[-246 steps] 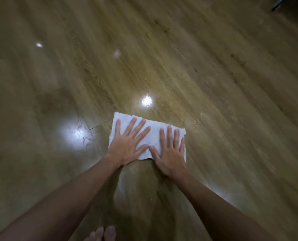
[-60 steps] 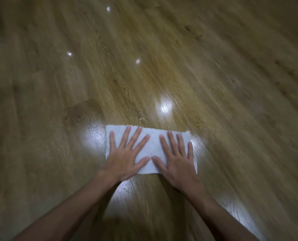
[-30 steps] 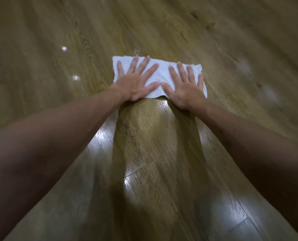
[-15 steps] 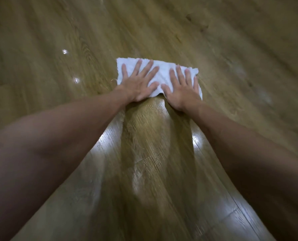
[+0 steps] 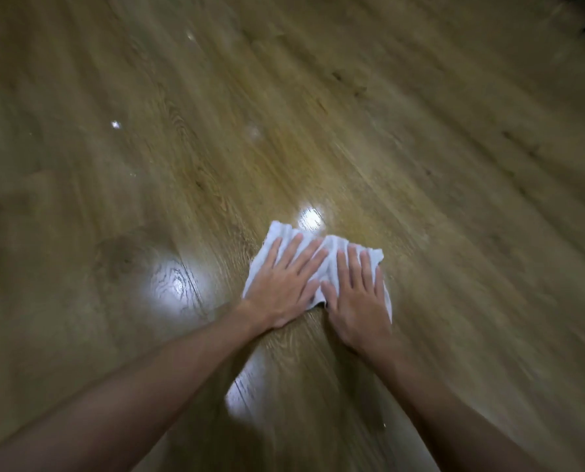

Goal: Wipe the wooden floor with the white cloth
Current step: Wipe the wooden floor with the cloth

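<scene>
Head view. Left hand [image 5: 282, 287] and right hand [image 5: 358, 294] lie flat, palms down, side by side on the white cloth [image 5: 330, 247], fingers straight & slightly spread, pressing it to the wooden floor [image 5: 420, 148]; thumbs nearly meet at the cloth's near edge. Cloth is rumpled, its far edge showing beyond the fingertips, right edge peeking out past the right hand; most of its middle is hidden under the palms. Bright glare patches lie left of the left hand, just beyond the cloth & between the forearms. Floor is motion-blurred; a dark object at top right is cut off, can't tell what.
</scene>
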